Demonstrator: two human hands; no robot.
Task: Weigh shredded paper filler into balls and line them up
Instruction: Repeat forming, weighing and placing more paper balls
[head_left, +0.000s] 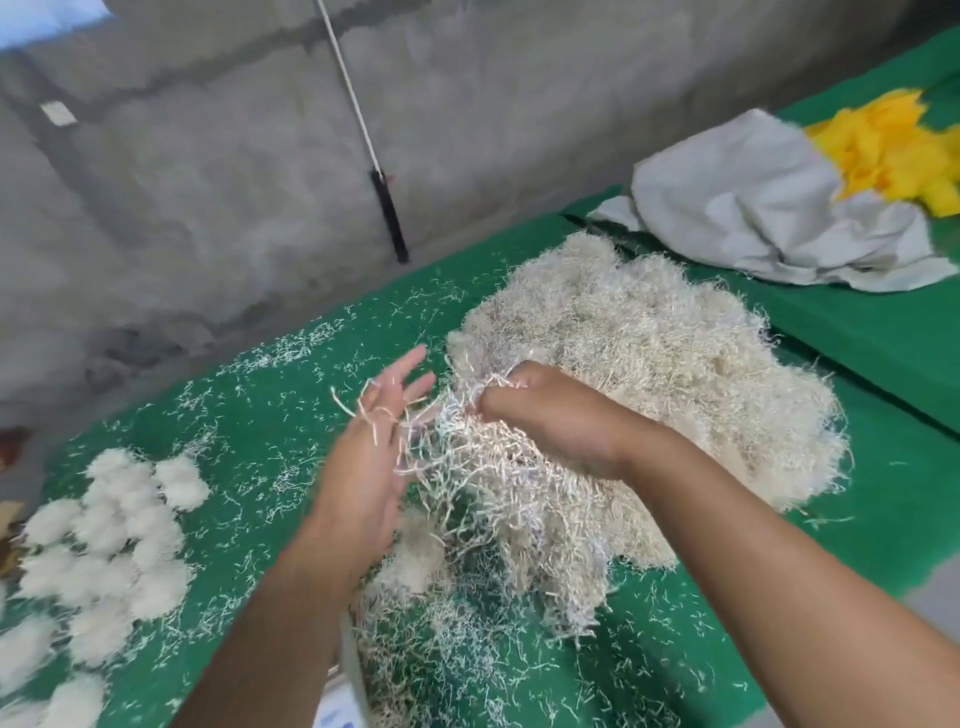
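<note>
A big heap of cream shredded paper filler (649, 353) lies on the green table (270, 415). My right hand (550, 415) grips a tuft of shreds at the heap's near left side, fingers curled into it. My left hand (371, 457) is held up beside that tuft with fingers spread straight, a few strands clinging to it. Several finished paper balls (104, 545) lie grouped at the left of the table. A grey edge of what may be the scale (353, 670) shows below my left forearm, mostly hidden by shreds.
Loose shreds litter the green surface around the heap. A crumpled grey cloth (769, 223) and yellow material (893, 150) lie at the back right. A concrete wall stands behind, with a white cord and black handle (389, 218) hanging against it.
</note>
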